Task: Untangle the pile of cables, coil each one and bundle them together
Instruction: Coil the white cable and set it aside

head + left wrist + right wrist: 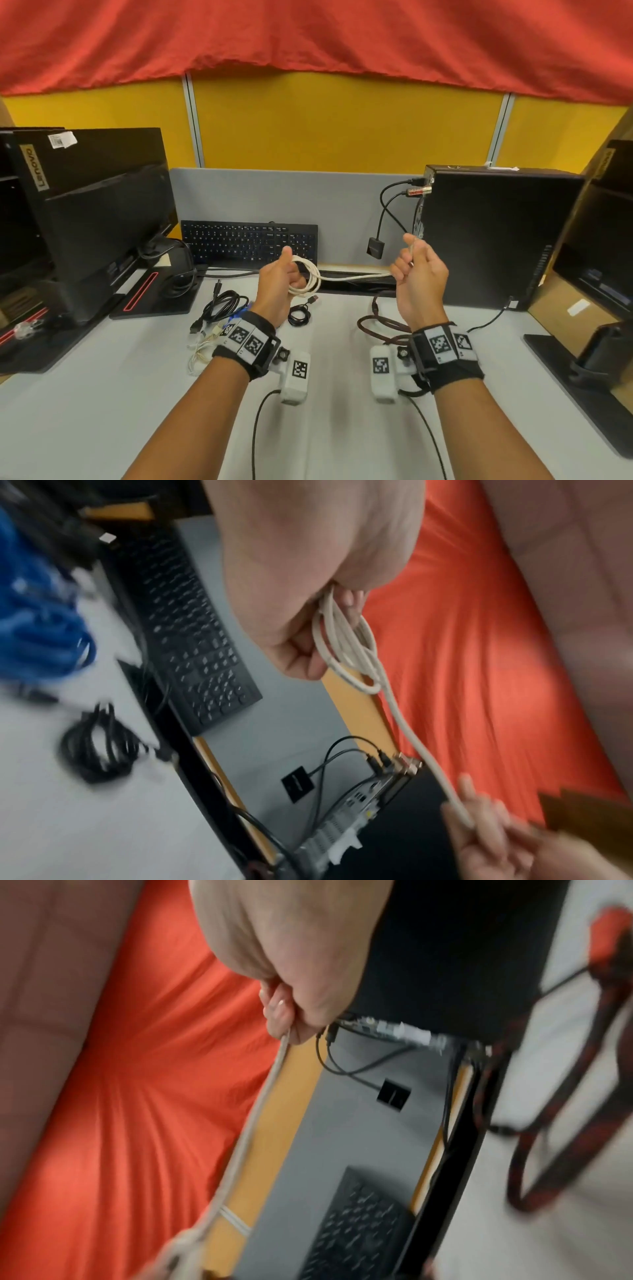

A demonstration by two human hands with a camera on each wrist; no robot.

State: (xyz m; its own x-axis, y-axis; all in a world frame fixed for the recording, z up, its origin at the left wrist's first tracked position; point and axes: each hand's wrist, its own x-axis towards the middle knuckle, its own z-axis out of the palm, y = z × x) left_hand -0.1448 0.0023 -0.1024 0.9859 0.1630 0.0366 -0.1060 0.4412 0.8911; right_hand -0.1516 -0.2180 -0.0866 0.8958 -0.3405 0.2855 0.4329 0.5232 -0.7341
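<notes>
Your left hand grips the thin white cable as a small coil above the tabletop's back edge; your right hand pinches its tail taut, likely feeding the next loop.

A black keyboard leans against the grey partition at the desk's back edge. A Lenovo monitor, seen from behind, stands at the back left corner. A black desktop computer stands upright at the back right, with a small black adapter hanging from its ports. Red cloth drapes over the yellow wall panels.
</notes>
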